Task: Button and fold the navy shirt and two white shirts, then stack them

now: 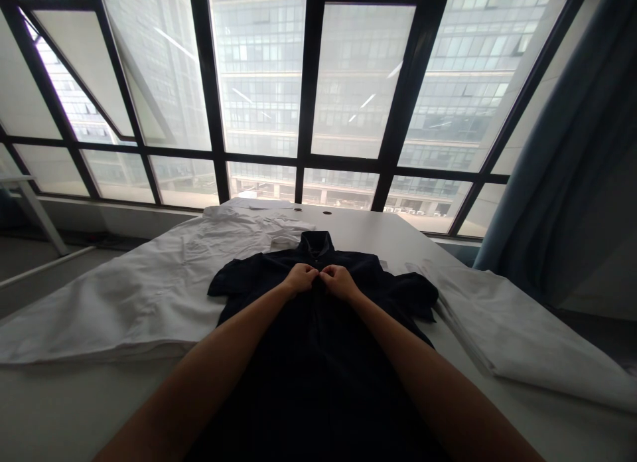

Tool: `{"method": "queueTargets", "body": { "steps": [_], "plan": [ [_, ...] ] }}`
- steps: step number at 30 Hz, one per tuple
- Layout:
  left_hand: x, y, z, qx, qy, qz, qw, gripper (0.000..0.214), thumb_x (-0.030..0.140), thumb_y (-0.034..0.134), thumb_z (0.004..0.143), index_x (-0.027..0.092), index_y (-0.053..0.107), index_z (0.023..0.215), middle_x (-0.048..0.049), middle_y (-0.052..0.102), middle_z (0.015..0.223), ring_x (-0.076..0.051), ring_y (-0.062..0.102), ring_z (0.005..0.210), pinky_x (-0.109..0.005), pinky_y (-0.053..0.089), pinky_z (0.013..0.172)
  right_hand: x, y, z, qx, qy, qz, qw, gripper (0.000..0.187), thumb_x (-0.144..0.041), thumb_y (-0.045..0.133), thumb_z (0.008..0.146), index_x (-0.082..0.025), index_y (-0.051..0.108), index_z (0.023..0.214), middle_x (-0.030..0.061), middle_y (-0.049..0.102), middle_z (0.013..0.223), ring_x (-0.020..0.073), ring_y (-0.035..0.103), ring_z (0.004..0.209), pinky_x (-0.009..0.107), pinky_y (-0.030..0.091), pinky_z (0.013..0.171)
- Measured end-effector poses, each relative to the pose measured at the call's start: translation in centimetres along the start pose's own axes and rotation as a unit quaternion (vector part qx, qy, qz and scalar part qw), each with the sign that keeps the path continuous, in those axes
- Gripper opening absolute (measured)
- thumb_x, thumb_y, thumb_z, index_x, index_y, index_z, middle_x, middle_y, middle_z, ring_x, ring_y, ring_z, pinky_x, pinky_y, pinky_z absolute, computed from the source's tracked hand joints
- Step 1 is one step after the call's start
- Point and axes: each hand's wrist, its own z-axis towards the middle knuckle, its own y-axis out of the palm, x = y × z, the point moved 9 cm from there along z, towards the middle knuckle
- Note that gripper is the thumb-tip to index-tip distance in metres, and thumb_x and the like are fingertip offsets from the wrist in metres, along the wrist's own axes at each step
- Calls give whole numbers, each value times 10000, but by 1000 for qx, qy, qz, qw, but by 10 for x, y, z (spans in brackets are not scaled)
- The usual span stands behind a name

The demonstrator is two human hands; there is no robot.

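Note:
A dark navy short-sleeved shirt (pixel 318 342) lies front up on the table, its collar (pixel 316 241) pointing away from me and its sleeves spread to both sides. My left hand (pixel 301 277) pinches the front placket a little below the collar. Right beside it, my right hand (pixel 338 281) pinches the same front edge from the other side. The fingertips of both hands nearly meet at the shirt's middle line. Whether a button sits between them is too small and dark to make out.
A white garment (pixel 149 283) is spread along the left of the white table (pixel 368 224). Folded white cloth (pixel 522 329) lies at the right edge. Tall windows (pixel 263 77) stand behind the table, with a blue curtain (pixel 547 156) at the right and a white frame (pixel 42 216) at the left.

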Motion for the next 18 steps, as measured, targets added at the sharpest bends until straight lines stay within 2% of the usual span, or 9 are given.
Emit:
{"method": "queueTargets", "body": {
  "steps": [4, 7, 14, 18],
  "plan": [
    [3, 0, 0, -3, 22, -9, 1000, 195, 205, 543, 892, 110, 670, 780, 60, 487, 479, -64, 406, 390, -184, 276, 396, 9, 7, 5, -34, 47, 81, 995, 157, -169, 503, 869, -170, 552, 720, -44, 558, 533, 94, 517, 380, 195, 364, 365],
    [3, 0, 2, 1, 32, -21, 999, 168, 203, 554, 891, 113, 665, 802, 54, 511, 506, -65, 428, 395, -182, 281, 388, 11, 8, 6, -44, 54, 110, 992, 202, -158, 476, 877, -171, 535, 685, -44, 551, 512, 84, 495, 369, 188, 343, 358],
    [-3, -5, 6, 41, 38, -4, 998, 103, 198, 611, 867, 110, 665, 877, 38, 568, 558, -71, 459, 389, -197, 353, 423, 9, 10, 5, -69, 47, 116, 990, 223, -141, 459, 886, -170, 519, 673, -52, 533, 482, 73, 472, 358, 181, 323, 353],
    [-4, -8, 6, 67, 44, 1, 997, 142, 248, 642, 858, 116, 654, 906, 18, 599, 603, -86, 504, 408, -206, 383, 446, 6, 11, 3, -69, 42, 88, 993, 177, -154, 479, 890, -174, 529, 721, -62, 527, 473, 81, 473, 359, 187, 324, 363]
  ]
}}
